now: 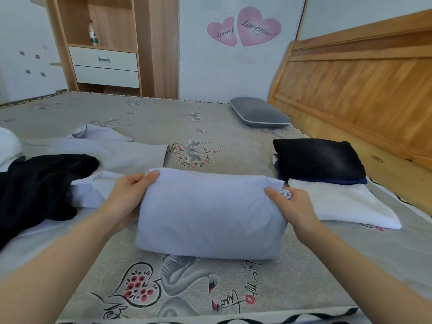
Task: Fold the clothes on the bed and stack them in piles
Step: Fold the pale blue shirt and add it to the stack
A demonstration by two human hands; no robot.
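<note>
A folded pale lilac garment (210, 213) lies on the bed (210, 291) right in front of me. My left hand (127, 195) grips its left end, thumb on top at the far corner. My right hand (289, 204) grips the right end, fingers curled round bunched cloth. To the right stands a pile: a folded black garment (320, 160) on a navy one (350, 181), with a folded white garment (343, 204) in front. On the left lie an unfolded black garment (39, 188) and loose pale lilac clothes (105, 150).
A grey pillow (259, 112) rests near the wooden headboard (362, 90) at the right. Beyond the bed stands a wooden cabinet with white drawers (105, 66) and a bottle (93, 33). Something white (8, 146) bulges at the far left edge.
</note>
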